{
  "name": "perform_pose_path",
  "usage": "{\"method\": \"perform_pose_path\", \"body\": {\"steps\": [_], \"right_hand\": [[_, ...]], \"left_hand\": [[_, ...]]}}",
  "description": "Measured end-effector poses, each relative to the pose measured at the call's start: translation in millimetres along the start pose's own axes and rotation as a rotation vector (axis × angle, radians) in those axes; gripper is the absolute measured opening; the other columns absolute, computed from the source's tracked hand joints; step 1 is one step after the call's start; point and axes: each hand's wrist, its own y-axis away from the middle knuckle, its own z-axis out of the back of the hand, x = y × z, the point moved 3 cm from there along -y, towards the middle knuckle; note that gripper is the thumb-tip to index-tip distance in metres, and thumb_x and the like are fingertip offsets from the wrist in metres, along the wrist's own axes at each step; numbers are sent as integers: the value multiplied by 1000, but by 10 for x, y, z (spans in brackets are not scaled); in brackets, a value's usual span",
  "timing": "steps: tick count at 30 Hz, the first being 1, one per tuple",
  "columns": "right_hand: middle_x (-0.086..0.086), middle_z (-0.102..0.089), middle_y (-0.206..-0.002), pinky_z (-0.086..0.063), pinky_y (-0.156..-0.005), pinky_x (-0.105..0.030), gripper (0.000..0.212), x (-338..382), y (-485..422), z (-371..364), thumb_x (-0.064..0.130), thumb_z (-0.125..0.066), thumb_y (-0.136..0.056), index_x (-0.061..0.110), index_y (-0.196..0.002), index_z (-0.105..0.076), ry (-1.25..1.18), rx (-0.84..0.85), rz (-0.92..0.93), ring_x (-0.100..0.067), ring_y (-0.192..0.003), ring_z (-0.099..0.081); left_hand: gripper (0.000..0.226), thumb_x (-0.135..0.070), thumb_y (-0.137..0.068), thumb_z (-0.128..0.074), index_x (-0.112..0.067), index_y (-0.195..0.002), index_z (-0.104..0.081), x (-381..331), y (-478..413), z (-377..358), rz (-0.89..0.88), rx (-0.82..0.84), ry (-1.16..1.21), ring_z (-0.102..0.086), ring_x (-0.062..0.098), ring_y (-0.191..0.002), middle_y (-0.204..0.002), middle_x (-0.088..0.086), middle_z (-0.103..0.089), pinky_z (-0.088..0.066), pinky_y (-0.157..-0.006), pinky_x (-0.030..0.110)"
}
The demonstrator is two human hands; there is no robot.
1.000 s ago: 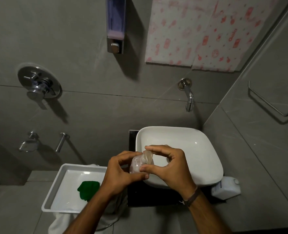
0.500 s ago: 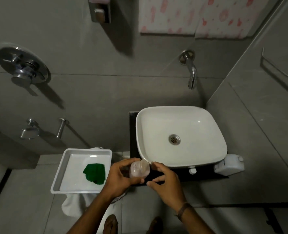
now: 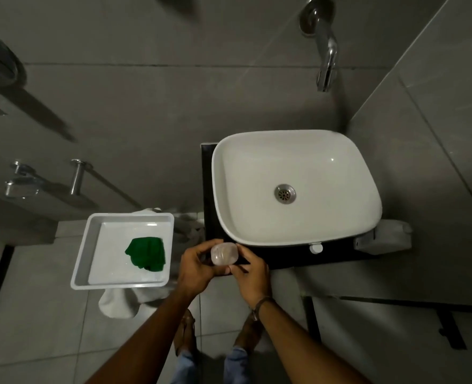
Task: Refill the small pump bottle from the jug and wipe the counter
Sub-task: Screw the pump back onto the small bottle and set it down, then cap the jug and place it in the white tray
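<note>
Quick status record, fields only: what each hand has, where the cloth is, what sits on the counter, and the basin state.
left hand: gripping the small clear bottle from its left side
right hand: fingers on the same bottle's right side
bottle cap: cannot tell
green cloth: crumpled in the white tray, untouched
counter: dark; white jug at its right end
basin: empty, looks dry
tap: off

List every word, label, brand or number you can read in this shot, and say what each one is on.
None can be read.
Small bottle, held in the left hand and right hand: no legible label.
White jug beside the sink: no print can be made out.
Tray and green cloth: no markings.
</note>
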Motion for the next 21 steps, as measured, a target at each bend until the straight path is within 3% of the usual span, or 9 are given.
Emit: {"method": "perform_pose_path", "body": {"steps": [4, 6, 8, 10, 13, 15, 16, 18, 21], "right_hand": [[-2, -74, -122, -60, -96, -38, 53, -48, -43, -19, -10, -70, -86, 16, -132, -67, -34, -10, -19, -15, -108, -72], [1, -72, -124, -60, -96, -38, 57, -90, -33, -6, -9, -71, -86, 18, -135, -65, -15, 2, -15, -13, -107, -71], [2, -68, -130, -60, -96, -37, 62, -157, -11, 43, -9, -73, -85, 17, -140, -61, -23, -4, -43, -10, -103, -70], [3, -65, -133, -59, -94, -30, 63, -246, 43, 190, -10, -74, -84, 16, -140, -59, -47, -51, -80, -5, -99, -68], [3, -69, -128, -58, -86, -23, 56, -409, 169, 577, -8, -74, -83, 23, -129, -66, -45, -192, -124, -6, -97, -68], [4, -72, -119, -58, -78, -23, 54, -494, 269, 950, -5, -77, -80, 34, -116, -65, -76, -354, -164, -8, -92, -69], [3, -72, -115, -57, -76, -24, 55, -525, 309, 1160, -4, -78, -78, 37, -111, -63, -101, -453, -176, -11, -92, -70], [1, -72, -114, -55, -76, -27, 57, -540, 358, 1568, -1, -83, -75, 38, -109, -60, -138, -641, -181, -16, -93, -69], [0, -67, -124, -52, -83, -31, 64, -487, 311, 2168, 9, -89, -73, 34, -121, -56, -166, -859, -145, -17, -103, -65]], "left_hand": [[75, -1, -47, -100, -35, -110, -78, 27, -35, -5, -2, -3, 18, -77, 12, -99, -105, -4, -83, -65, -93, 43], [85, -3, -47, -102, -32, -122, -74, -22, -8, -23, -4, 9, -3, -75, 15, -109, -116, -3, -81, -61, -100, 50], [109, -10, -42, -102, -21, -142, -60, -115, 68, -37, -5, -39, -60, -66, 15, -127, -136, -10, -69, -57, -105, 42], [117, -16, -37, -104, -18, -142, -51, -186, 246, -67, -10, -152, -218, -63, 6, -124, -131, -22, -61, -55, -96, 24], [74, -18, -57, -102, -34, -111, -54, -158, 711, -211, 172, -324, -437, -71, 24, -96, -102, -8, -63, -51, -74, 32], [51, -24, -69, -95, -41, -91, -53, -167, 923, -492, 259, -210, -444, -71, 9, -74, -84, -8, -69, -54, -67, 33], [45, -26, -72, -93, -45, -89, -56, -230, 965, -688, 223, -103, -465, -70, 5, -71, -81, -8, -71, -55, -66, 24], [37, -25, -79, -86, -49, -94, -62, -436, 937, -1093, 16, 75, -532, -71, 1, -83, -92, -15, -72, -51, -70, 10], [40, -29, -96, -63, -37, -135, -59, -743, 655, -1822, -332, 212, -811, -64, 15, -117, -136, -12, -59, -56, -91, 29]]}}
